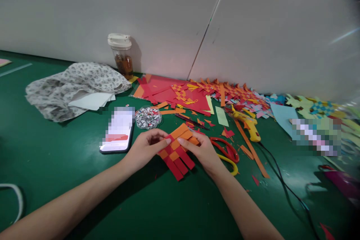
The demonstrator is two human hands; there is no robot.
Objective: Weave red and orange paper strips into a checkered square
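Both hands hold a woven piece of red and orange paper strips (174, 152) above the green table. My left hand (149, 146) grips its left side, thumb on the front and fingers curled behind. On the right side my right hand (200, 151) pinches it, with the thumb pressed near the middle. Red strip ends hang loose toward the bottom, and orange ones stick out at the upper right. Just right of my right hand lie scissors with red and yellow handles (231, 168), their blades hidden. The fingers behind the paper are mostly hidden.
A phone (118, 129) and a round container of small pieces (148, 117) lie left of centre. Behind are a lidded cup (123, 58), patterned cloth (77, 82) and red sheets (168, 92). A corded yellow glue gun (249, 124), paper scraps and woven pieces (233, 93) are right.
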